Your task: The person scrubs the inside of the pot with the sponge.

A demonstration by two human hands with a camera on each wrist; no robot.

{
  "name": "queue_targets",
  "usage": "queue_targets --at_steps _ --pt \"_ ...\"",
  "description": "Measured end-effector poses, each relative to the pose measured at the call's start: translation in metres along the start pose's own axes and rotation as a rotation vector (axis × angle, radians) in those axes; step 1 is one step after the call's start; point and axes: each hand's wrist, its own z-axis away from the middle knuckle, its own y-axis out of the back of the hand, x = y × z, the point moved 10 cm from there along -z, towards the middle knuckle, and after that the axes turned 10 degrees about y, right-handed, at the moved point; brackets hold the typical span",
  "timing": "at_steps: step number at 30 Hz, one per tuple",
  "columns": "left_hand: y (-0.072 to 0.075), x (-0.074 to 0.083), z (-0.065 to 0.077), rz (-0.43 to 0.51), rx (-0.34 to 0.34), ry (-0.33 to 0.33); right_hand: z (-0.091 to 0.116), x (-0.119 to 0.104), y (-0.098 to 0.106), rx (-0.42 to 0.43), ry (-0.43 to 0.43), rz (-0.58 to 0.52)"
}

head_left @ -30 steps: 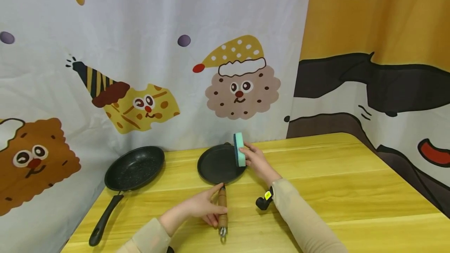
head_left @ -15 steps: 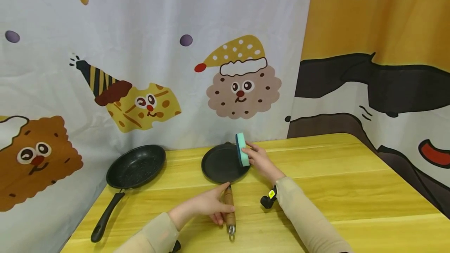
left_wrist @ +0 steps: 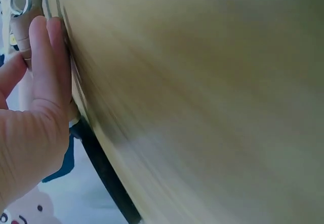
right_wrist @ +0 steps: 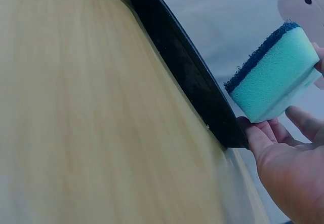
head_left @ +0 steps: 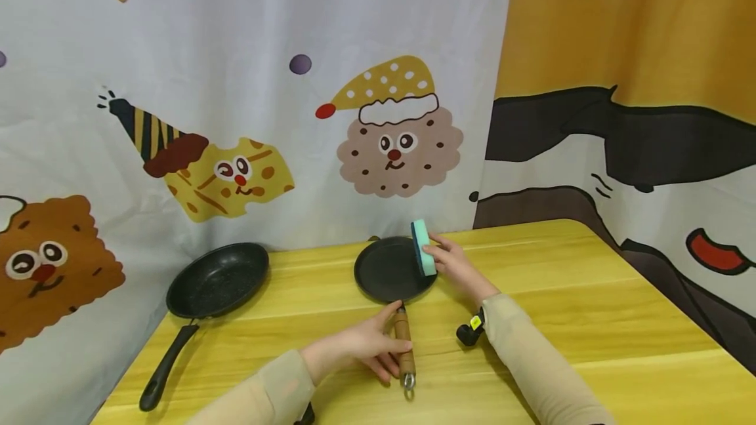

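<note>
Right hand [head_left: 457, 267] holds teal, dark-faced sponge [head_left: 422, 248] upright

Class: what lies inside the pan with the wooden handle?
The pan looks bare and dark inside. The right hand holds a sponge on edge at its right rim, which covers the part beneath.

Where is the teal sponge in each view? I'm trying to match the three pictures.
Head: sponge right of centre, held on edge over the small pan's right rim.
Left wrist: not in it.
Right wrist: sponge upper right, above the fingers.
Shared landmark: the small black pan.
</note>
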Motion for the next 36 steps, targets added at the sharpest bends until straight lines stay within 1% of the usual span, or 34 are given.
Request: queue_targets --at_steps 3,5,12,18,21,24,27,29,31,34,36 --pt "-0.009 0.003 -0.007 0.023 -0.041 0.012 0.004 -0.004 0.010 -0.008 0.001 0.015" --pt "-0.016 0.006 -0.012 0.028 -0.058 0.009 0.007 -0.005 0.019 0.000 -0.009 0.025" --pt "-0.040 0.023 -0.029 -0.009 -0.067 -0.021 0.015 -0.009 0.050 0.024 -0.017 0.062" --pt "-0.061 0.034 -0.048 -0.025 -0.092 -0.015 0.022 -0.013 0.079 0.077 -0.032 0.056" --pt "-0.071 0.042 -0.057 -0.025 -0.114 -0.009 0.025 -0.015 0.097 0.127 -0.035 0.030" --pt "-0.078 0.049 -0.063 -0.021 -0.119 -0.009 0.028 -0.017 0.113 0.186 -0.027 -0.005" --pt "-0.083 0.053 -0.069 -0.009 -0.110 -0.017 0.031 -0.018 0.125 0.242 -0.013 -0.060" --pt "-0.085 0.055 -0.071 -0.005 -0.102 -0.020 0.033 -0.020 0.130 0.265 -0.002 -0.079" --pt "-0.086 0.056 -0.073 -0.010 -0.107 -0.018 0.034 -0.022 0.134 0.273 0.006 -0.085" --pt "-0.082 0.055 -0.071 -0.038 -0.125 -0.014 0.035 -0.024 0.136 0.261 0.003 -0.066" --pt "-0.073 0.056 -0.067 -0.077 -0.138 -0.026 0.036 -0.026 0.137 0.243 -0.002 -0.057"
